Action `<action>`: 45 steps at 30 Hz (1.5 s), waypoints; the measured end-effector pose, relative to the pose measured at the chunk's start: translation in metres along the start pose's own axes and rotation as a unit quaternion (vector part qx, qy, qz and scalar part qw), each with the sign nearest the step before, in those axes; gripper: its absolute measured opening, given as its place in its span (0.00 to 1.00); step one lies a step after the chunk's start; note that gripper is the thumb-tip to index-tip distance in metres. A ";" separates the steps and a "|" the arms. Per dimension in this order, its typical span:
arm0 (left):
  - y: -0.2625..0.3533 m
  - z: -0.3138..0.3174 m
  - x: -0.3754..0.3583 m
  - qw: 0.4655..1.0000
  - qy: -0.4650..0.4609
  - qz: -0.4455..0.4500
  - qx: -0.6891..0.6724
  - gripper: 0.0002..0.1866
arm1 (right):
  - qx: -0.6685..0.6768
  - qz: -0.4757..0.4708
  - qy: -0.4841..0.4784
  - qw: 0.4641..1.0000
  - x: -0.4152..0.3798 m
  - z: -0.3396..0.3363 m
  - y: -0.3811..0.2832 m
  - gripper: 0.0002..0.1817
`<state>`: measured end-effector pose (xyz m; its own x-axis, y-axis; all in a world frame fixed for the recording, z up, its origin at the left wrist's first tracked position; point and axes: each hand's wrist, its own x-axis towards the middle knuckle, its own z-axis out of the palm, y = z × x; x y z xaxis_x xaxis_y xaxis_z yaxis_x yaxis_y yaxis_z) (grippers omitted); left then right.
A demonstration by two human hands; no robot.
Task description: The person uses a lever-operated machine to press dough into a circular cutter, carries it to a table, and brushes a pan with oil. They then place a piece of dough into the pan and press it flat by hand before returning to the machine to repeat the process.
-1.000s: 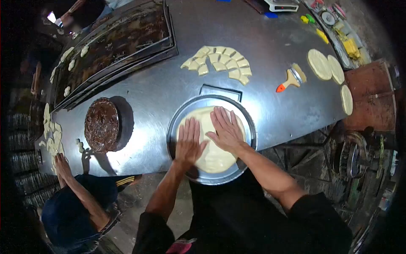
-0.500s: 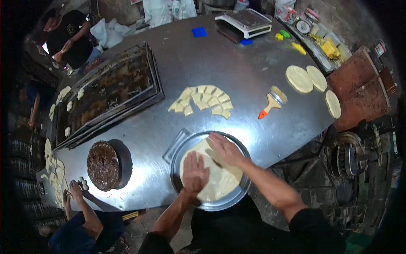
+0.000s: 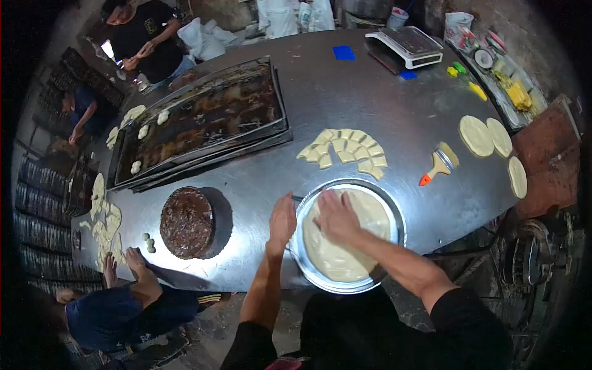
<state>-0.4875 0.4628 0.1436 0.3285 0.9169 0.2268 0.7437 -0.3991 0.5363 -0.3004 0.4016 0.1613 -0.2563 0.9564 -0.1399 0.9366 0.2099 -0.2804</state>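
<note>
A round metal pan (image 3: 399, 217) stands at the near edge of the steel table, with a sheet of pale dough (image 3: 364, 246) spread across its bottom. My right hand (image 3: 338, 217) lies on the upper left part of the dough, fingers stretched out and slightly spread. Just outside the pan's left rim is my left hand (image 3: 283, 219), its fingers extended and pointing away from me. Beyond the pan sits a fan of small cut dough pieces (image 3: 345, 148). A wide brush (image 3: 441, 163) with an orange-tipped handle rests to the right of them.
Stacked dark baking trays (image 3: 203, 123) occupy the left, before a round container of brown filling (image 3: 187, 223). Dough rounds (image 3: 476, 136) lie at right; a scale (image 3: 406, 46) stands at the back. A co-worker's hands (image 3: 126, 262) touch dough strips at far left; another person (image 3: 148, 40) stands behind.
My left hand has come off the dough to the pan's left rim. My right hand has shifted from the far edge onto the dough's upper left part. The head view has turned left.
</note>
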 end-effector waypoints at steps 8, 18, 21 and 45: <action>-0.015 0.010 -0.024 0.988 -0.061 0.037 -0.139 0.19 | -0.024 -0.126 -0.046 0.991 -0.042 0.021 -0.068 0.35; 0.017 -0.012 -0.055 0.973 0.023 0.078 0.216 0.24 | 0.226 -0.060 -0.061 0.970 -0.020 -0.007 0.010 0.36; 0.047 0.021 -0.038 0.987 -0.055 0.091 0.121 0.28 | 0.111 -0.007 0.017 0.994 -0.030 -0.002 0.025 0.35; 0.076 0.032 -0.026 0.962 -0.099 0.205 0.154 0.34 | -0.005 0.172 0.116 0.978 -0.066 0.028 0.030 0.38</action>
<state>-0.4209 0.4083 0.1521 0.7123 0.6747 0.1933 0.6550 -0.7380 0.1623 -0.2617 0.3390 0.1358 0.1353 0.9908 -0.0047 0.9605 -0.1323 -0.2449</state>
